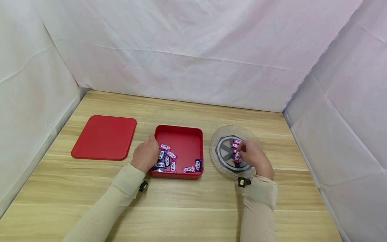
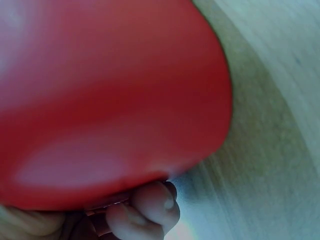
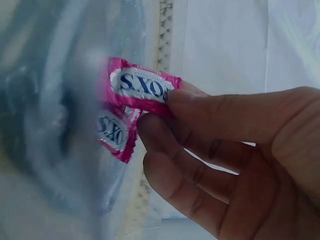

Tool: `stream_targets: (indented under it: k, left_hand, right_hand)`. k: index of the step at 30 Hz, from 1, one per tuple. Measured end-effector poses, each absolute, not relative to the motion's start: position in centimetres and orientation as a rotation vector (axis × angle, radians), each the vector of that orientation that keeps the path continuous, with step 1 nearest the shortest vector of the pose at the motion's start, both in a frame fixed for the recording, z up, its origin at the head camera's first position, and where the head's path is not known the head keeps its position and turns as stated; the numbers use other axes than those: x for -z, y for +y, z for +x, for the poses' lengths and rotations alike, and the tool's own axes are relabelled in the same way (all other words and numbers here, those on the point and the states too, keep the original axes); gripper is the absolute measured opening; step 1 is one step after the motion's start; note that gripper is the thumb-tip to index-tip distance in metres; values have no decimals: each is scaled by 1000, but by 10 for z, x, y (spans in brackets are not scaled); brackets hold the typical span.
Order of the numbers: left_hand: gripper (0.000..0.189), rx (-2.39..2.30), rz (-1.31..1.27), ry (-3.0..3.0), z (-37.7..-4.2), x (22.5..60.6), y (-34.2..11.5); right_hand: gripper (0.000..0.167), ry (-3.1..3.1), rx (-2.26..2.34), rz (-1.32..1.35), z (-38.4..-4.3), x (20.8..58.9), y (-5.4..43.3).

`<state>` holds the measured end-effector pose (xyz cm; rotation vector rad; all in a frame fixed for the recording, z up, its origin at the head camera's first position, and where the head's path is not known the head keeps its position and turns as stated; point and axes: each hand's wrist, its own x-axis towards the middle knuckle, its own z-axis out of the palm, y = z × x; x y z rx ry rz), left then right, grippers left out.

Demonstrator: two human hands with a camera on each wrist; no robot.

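Pink-wrapped candy sits pinched between the thumb and fingers of the right hand, over the right part of the clear round container. In the right wrist view its long axis runs nearly level across the picture, sloping slightly down towards the thumb; one end is gripped and the free end points away from the hand. Its FOX'S lettering runs along that axis, upside down in this view, with the S nearest the free end. Just below it, a second pink candy slants with its lower end angled towards the fingers.

The left hand is at the left wall of the red box, fingers bent near the rim; whether they clamp the wall or a candy I cannot tell. Pink and blue candies gather mostly in the box's near left part. Along the near side, one pink candy lies sideways, and a dark blue candy beside it points away from the person. A flat red panel lies on the desk, left of the box
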<state>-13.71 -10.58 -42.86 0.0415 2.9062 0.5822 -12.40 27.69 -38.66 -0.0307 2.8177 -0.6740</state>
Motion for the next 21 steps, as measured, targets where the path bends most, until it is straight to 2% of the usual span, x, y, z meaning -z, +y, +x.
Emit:
stream_targets:
  k: [10, 21]
  left_hand:
    - [31, -585, 42, 2904, -137, 429, -106]
    - [32, -585, 27, 2897, -138, 429, -106]
  right_hand:
    - [24, 2817, 652, 59, -125, 388, 283]
    - [26, 2875, 615, 6, -121, 373, 259]
